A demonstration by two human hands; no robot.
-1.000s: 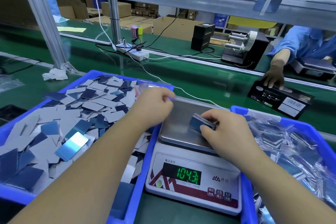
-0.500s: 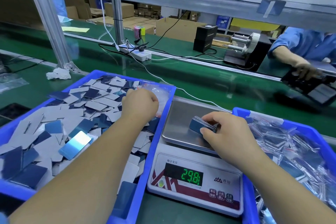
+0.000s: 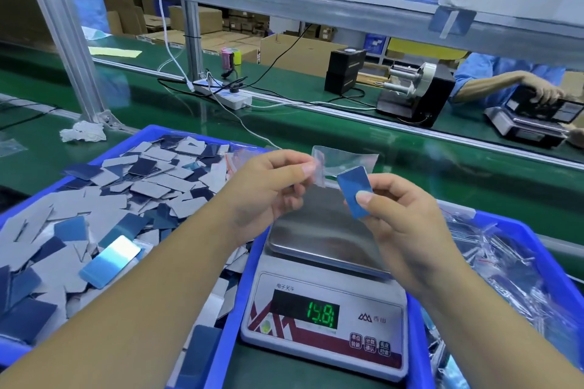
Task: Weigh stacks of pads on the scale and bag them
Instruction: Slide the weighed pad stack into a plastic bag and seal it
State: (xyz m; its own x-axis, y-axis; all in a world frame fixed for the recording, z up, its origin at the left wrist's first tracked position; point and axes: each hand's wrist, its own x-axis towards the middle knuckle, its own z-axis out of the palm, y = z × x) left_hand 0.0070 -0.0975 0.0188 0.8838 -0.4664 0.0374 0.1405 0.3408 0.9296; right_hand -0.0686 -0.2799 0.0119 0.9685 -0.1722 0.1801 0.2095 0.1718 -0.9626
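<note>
Pinching a clear bag point(image 3: 346, 162) by its corner, the left hand point(image 3: 268, 186) held it up over the scale point(image 3: 325, 303). The right hand point(image 3: 401, 215) held a blue stack of pads point(image 3: 354, 191) between thumb and fingers point(image 3: 368, 199), just beside the bag and off the pan. Green numbers glowed on the scale. A blue bin point(image 3: 235, 294) full of loose pads sat to the left on the green counter point(image 3: 316, 133). A bin of filled bags point(image 3: 493, 262) sat to the right.
</note>
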